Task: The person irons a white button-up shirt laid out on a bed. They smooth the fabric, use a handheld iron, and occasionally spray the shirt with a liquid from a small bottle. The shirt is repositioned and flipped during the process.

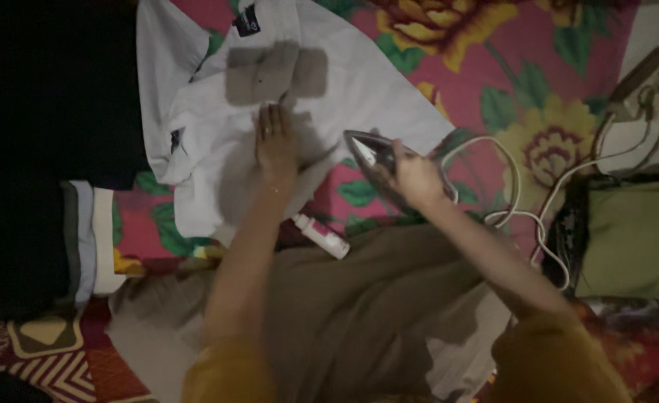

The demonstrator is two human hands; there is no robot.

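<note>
A white shirt (359,82) lies spread on a pink floral cloth (479,67), with a dark label (248,20) near its collar. My left hand (275,143) rests flat on the shirt, fingers together and pointing away from me. My right hand (417,179) grips the handle of a dark clothes iron (370,151), which sits at the shirt's right edge with its tip pointing left. The iron's white cord (520,201) loops off to the right.
A small white bottle (322,236) lies by my left forearm. A power strip (647,75) sits at the far right with the cord leading to it. An olive cushion (635,239) is at the right, folded fabrics (83,239) at the left. Brown cloth (359,313) covers my lap.
</note>
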